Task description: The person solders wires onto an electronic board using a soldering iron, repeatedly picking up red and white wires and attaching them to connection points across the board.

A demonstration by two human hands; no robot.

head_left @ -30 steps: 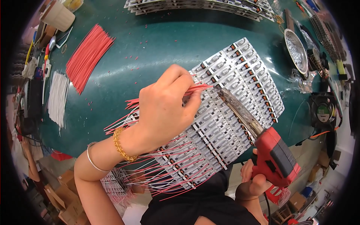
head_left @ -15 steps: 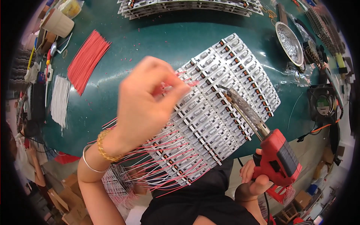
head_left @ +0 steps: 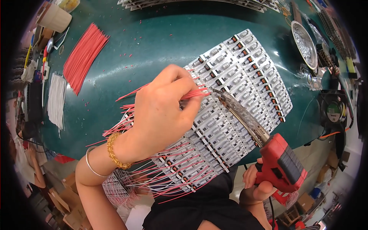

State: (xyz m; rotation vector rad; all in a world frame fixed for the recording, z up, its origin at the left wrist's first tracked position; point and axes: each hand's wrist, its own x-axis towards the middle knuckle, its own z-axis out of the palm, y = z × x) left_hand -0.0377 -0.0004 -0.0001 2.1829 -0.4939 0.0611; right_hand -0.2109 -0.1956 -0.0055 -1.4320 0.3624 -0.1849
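Observation:
My left hand (head_left: 163,109) pinches a small bunch of red wires (head_left: 197,93) over a panel of circuit boards (head_left: 226,76), their ends pointing right. My right hand (head_left: 257,182) grips a red and black soldering gun (head_left: 281,163). The gun's dark tip (head_left: 218,92) lies close to the wire ends, over the board; whether they touch I cannot tell. The panel rests tilted at the table's near edge, carrying rows of small parts. Red and white wires (head_left: 180,163) stick out from its lower left rows, partly covered by my left wrist.
A bundle of red wires (head_left: 84,57) and a bundle of white wires (head_left: 57,99) lie on the green table (head_left: 126,34) at left. A metal dish (head_left: 304,44) and a small fan (head_left: 333,109) stand at right. More stacked panels (head_left: 199,4) are at the back.
My left hand has moved slightly right and down, its blur gone, and the red wires in it now show clearly. The soldering gun's tip has shifted a little left.

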